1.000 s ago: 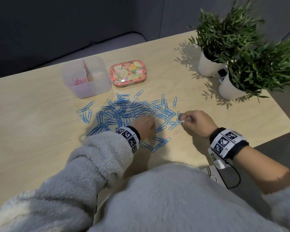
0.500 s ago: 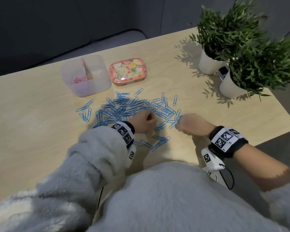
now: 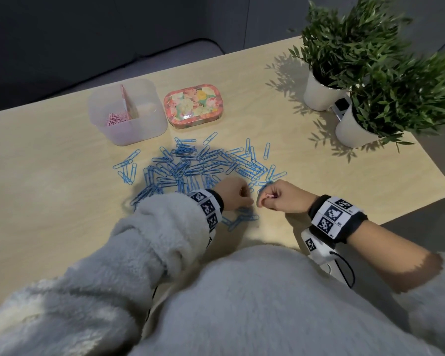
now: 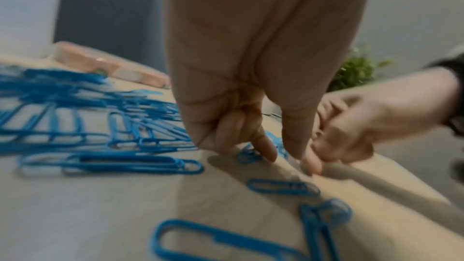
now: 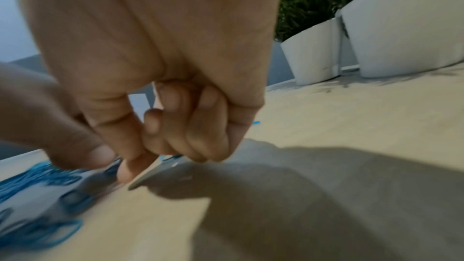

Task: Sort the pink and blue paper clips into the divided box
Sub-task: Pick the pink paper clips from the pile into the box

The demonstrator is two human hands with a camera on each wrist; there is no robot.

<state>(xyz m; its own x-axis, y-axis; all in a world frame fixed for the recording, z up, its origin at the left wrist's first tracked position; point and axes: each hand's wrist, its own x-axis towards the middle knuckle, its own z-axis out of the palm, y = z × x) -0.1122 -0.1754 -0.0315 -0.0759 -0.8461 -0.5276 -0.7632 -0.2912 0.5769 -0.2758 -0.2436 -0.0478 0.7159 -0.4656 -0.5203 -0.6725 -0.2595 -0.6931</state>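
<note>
Many blue paper clips (image 3: 195,165) lie spread across the middle of the wooden table (image 3: 49,201). The translucent divided box (image 3: 149,124) stands behind them at the left, with pink clips (image 3: 117,118) in its left compartment. My right hand (image 3: 263,199) is curled near the front edge and pinches a pink paper clip (image 3: 269,196). My left hand (image 3: 247,199) sits right beside it, fingers curled, with index and thumb tips (image 4: 268,154) down on the table. I see nothing held in it. In the right wrist view the right fingertips (image 5: 130,170) touch the table next to the left thumb (image 5: 83,154).
A flowered tin (image 3: 193,106) sits right of the box. Two potted plants (image 3: 321,91) (image 3: 355,129) stand at the far right, with a small device between them. A few blue clips (image 4: 283,187) lie close to the front table edge under my hands.
My right hand has moved left and nearer to me, and now pinches the pink clip that lay on the table. My left hand has shifted right until the two hands almost touch.
</note>
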